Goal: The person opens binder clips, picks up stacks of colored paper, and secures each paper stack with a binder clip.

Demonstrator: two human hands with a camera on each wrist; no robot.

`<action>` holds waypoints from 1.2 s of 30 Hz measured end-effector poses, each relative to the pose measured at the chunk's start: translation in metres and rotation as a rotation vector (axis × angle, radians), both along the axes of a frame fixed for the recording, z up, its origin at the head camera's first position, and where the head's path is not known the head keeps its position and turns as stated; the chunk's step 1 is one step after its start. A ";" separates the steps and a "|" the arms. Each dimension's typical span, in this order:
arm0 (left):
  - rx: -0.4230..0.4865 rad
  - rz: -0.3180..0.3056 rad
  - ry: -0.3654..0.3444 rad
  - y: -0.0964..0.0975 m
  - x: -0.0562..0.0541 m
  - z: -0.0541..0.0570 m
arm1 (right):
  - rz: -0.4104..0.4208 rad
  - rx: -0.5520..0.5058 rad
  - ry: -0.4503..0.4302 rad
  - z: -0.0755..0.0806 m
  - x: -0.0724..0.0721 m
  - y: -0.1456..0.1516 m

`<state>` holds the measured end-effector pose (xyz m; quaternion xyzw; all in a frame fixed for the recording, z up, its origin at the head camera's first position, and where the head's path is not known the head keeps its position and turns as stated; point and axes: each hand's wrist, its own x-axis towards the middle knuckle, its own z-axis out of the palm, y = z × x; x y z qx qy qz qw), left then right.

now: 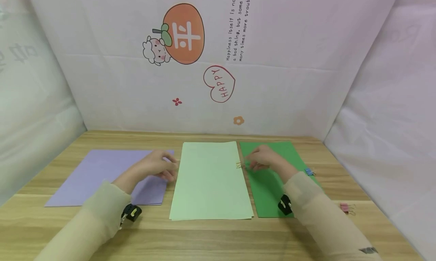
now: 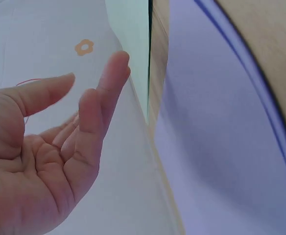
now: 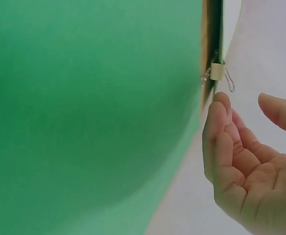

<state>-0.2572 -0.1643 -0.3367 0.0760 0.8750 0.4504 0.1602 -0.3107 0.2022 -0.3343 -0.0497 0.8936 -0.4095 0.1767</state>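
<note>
A stack of pale green paper [image 1: 211, 181] lies upright-oriented in the middle of the table. On its right edge sits a yellow binder clip [image 1: 239, 165], its wire handles sticking out in the right wrist view. My left hand [image 1: 158, 165] hovers over the right part of the purple paper [image 1: 102, 174], close to the pale stack's left edge; its thumb and fingers are apart and hold nothing. Above the dark green paper [image 1: 272, 193], my right hand [image 3: 250, 161] has loosely bent fingers with its fingertips near the clip, thumb apart, nothing gripped.
A blue binder clip [image 1: 309, 172] rests at the dark green paper's right edge. Farther right, a pink binder clip [image 1: 345, 208] lies on the wooden table [image 1: 204, 238]. White printed cloth [image 1: 282, 94] walls in the back and sides.
</note>
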 end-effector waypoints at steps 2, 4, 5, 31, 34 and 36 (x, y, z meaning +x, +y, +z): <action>-0.037 -0.050 0.060 -0.001 0.002 0.002 | 0.008 0.014 0.021 0.003 0.002 0.004; -0.100 -0.119 0.156 -0.004 0.004 0.003 | 0.020 0.019 0.039 0.006 0.004 0.007; -0.131 -0.155 0.207 -0.005 0.005 0.003 | 0.022 0.017 0.046 0.007 0.005 0.010; -0.689 -0.300 0.337 -0.065 0.023 -0.007 | -0.005 0.015 0.154 0.029 0.034 0.083; -0.685 -0.294 0.315 -0.069 0.024 -0.009 | -0.008 0.014 0.153 0.031 0.037 0.095; -0.675 -0.293 0.296 -0.070 0.024 -0.010 | -0.016 0.020 0.160 0.033 0.037 0.104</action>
